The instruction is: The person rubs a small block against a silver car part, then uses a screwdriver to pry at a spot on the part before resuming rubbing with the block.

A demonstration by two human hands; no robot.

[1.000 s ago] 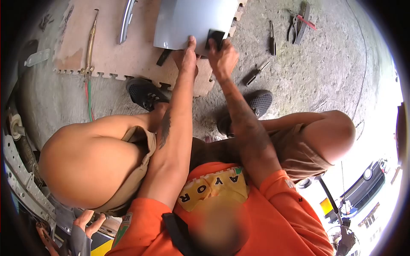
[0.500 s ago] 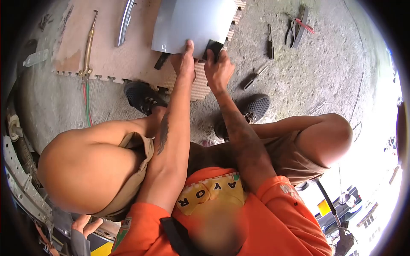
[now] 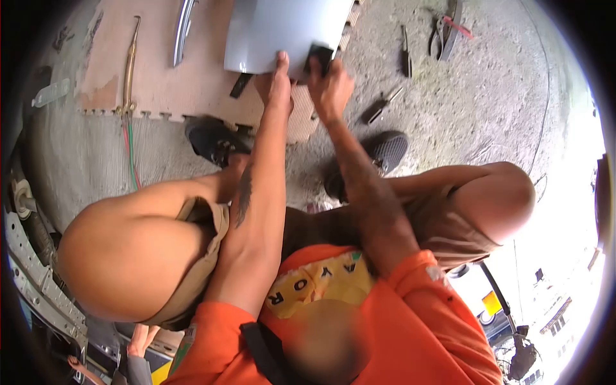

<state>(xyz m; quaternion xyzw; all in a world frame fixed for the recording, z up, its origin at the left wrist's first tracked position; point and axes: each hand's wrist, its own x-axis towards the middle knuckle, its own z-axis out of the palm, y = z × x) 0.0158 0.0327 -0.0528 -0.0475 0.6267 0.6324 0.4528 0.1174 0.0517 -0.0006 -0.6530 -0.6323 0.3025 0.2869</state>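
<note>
From the head view, you are pinning the grey metal panel point(image 3: 282, 29) on the foam mat point(image 3: 192, 77) with your left hand point(image 3: 276, 80), fingers flat on its near edge, steadying it. Your right hand point(image 3: 330, 83) is gripping a dark block point(image 3: 319, 56), probably a sanding pad, against that edge. Screwdrivers point(image 3: 382, 104) are lying nearby on the floor point(image 3: 487, 109).

Light: bright daylight, soft shadows.
Glare: blown-out white far right of the right hand point(image 3: 330, 86).
Distortion: strong fisheye, dark vignette at edges.
Blur: slight around both hands.
</note>
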